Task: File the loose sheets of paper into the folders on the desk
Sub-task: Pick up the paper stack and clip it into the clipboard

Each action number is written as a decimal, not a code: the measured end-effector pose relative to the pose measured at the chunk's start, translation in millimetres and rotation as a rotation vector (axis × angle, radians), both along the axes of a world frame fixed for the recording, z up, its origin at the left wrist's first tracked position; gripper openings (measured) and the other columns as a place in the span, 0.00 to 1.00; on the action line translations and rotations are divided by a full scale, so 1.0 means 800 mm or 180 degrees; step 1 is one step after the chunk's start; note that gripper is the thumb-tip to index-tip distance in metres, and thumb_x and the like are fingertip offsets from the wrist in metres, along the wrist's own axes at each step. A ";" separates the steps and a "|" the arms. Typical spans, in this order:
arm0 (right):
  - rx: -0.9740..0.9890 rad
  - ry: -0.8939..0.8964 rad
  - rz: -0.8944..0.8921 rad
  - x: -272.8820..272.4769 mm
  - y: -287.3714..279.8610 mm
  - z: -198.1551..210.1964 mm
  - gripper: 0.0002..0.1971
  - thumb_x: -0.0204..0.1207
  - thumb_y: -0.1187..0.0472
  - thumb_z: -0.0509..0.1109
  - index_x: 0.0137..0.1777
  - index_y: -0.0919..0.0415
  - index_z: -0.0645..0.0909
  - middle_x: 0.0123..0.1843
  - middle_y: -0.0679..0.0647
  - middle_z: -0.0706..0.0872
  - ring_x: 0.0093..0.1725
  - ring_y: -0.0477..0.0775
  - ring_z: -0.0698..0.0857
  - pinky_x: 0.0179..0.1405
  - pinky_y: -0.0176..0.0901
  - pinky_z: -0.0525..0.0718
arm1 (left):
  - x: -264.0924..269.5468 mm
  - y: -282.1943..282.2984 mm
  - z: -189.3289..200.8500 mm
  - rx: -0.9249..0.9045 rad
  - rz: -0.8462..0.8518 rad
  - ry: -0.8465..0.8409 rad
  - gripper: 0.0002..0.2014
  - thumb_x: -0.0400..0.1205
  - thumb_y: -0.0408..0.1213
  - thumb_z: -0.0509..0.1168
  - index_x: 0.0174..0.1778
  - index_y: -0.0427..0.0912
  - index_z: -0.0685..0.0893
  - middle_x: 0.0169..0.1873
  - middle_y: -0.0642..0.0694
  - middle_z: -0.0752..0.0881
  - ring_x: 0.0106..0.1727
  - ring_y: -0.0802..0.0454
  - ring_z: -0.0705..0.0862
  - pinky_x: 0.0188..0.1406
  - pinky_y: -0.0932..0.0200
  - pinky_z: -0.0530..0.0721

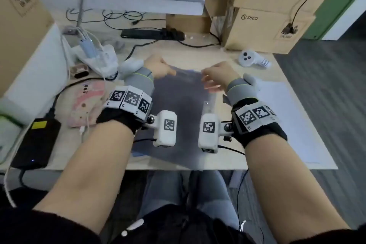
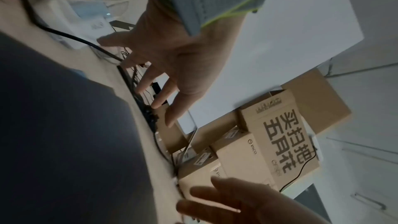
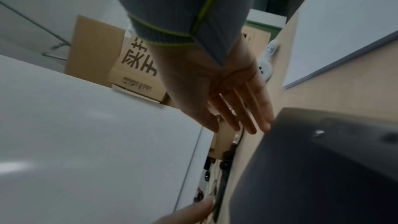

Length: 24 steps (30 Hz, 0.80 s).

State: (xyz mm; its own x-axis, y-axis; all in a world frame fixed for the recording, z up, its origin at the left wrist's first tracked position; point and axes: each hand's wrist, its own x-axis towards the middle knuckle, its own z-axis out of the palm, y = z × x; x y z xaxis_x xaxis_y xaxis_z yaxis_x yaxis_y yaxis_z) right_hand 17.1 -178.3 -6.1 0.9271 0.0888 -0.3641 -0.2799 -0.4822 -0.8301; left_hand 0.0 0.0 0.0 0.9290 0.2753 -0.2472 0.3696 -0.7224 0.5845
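A dark grey translucent folder [image 1: 178, 109] lies flat on the desk in front of me. Both hands hover at its far edge. My left hand [image 1: 160, 67] is over the far left corner, and the left wrist view shows its fingers [image 2: 150, 77] spread and straight with nothing in them. My right hand [image 1: 213, 77] is over the far right corner; its straight fingertips [image 3: 258, 125] reach the folder's edge [image 3: 280, 122]. Loose white sheets [image 1: 293, 121] lie on the desk to the right of the folder.
Cardboard boxes [image 1: 263, 25] stand at the back right, with a white controller [image 1: 251, 58] in front of them. A power strip [image 1: 152, 33] and cables run along the back. A black adapter [image 1: 35, 142] and a pink object [image 1: 87, 103] lie at the left.
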 end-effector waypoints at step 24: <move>-0.0526 -0.0503 -0.0328 -0.092 -0.135 -0.094 0.26 0.74 0.60 0.70 0.73 0.61 0.73 0.72 0.58 0.79 0.71 0.57 0.78 0.71 0.50 0.76 | -0.073 -0.107 -0.086 0.1515 -0.0137 0.0937 0.40 0.80 0.53 0.61 0.82 0.38 0.51 0.83 0.36 0.42 0.82 0.28 0.35 0.79 0.31 0.47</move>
